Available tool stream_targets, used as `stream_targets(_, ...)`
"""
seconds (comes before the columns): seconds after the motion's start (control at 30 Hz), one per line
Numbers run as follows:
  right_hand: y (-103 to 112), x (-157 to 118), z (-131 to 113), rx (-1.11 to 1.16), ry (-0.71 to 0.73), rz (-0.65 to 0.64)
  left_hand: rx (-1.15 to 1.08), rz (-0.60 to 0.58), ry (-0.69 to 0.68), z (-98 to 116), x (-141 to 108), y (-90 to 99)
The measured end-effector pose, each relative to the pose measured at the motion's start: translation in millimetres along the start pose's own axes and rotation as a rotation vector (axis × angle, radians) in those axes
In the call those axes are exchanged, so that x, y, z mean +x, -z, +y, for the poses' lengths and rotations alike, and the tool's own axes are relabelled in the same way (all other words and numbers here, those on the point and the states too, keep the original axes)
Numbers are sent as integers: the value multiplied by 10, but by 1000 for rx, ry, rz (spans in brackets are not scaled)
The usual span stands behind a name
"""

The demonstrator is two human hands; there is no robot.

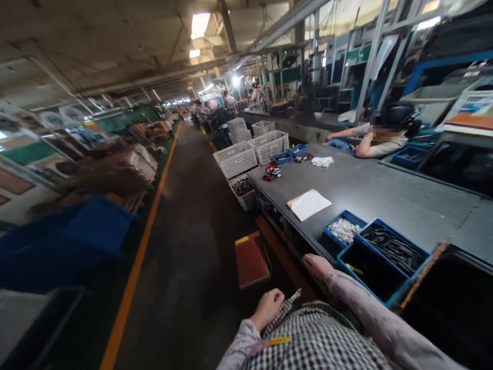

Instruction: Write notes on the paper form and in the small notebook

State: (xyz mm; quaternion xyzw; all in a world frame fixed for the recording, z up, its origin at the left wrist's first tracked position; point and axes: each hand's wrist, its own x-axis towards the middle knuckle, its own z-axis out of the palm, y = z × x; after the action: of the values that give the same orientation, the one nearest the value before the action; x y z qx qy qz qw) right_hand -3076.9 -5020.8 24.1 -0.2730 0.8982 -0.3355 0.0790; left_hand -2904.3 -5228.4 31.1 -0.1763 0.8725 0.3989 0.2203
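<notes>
My left hand (268, 307) is loosely curled into a fist beside the checked apron (319, 339) on my front; nothing shows in it. My right hand (319, 266) hangs by the near edge of the dark table (370, 182), its fingers curled, with no object visible in them. Close to that hand are a blue bin (377, 272) with a small yellow item inside, a bin of black parts (396, 246) and a bin of small white parts (344, 229). A yellow pen-like item (279, 340) is at my left sleeve.
White paper (310, 204) and a white cloth (322, 162) lie on the table. White crates (236, 159) stand at its far end. A co-worker (379, 139) leans at the far side. A reddish-brown box (251, 259) is on the floor. An aisle (185, 231) runs along the left.
</notes>
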Motion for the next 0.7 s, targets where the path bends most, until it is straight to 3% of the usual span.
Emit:
stream_targets(0.1, -43, 983, -222, -31, 95, -157, -77, 35, 125, -178, 252, 294)
stream_targets(0.17, -109, 1412, -312, -38, 91, -187, -108, 31, 212, -300, 421, 498)
stream_targets(0.27, -199, 1728, -246, -14, 25, -188, -98, 16, 270, -382, 835, 965)
stream_targets(0.37, -261, 1809, 122, -25, -78, -161, -40, 63, 184, -237, 1626, 1619)
stream_targets(0.43, -325, 1845, 479, -74, -160, -113, 17, 127, 51, 18, 2366, 2064)
stream_targets(0.5, -456, 1914, 837, -155, -239, -4, 90, 163, -95, 404, 3193, 2456)
stream_targets(0.53, -552, 1962, 986, -211, -266, 81, 122, 164, -179, 638, 3609, 2625)
stream_targets(0.57, -662, 2013, 1102, -347, -191, 331, 155, 158, -252, 892, 4013, 2774)
stream_targets(0.6, -776, 2064, 1175, -477, -121, 531, 193, 150, -308, 1156, 4398, 2907)
stream_targets(0.63, -883, 2106, 1204, -575, -153, 631, 236, 154, -357, 1422, 4761, 3026)
stream_targets(0.7, -1031, 2146, 1146, -657, -210, 657, 304, 160, -439, 1928, 5423, 3237)
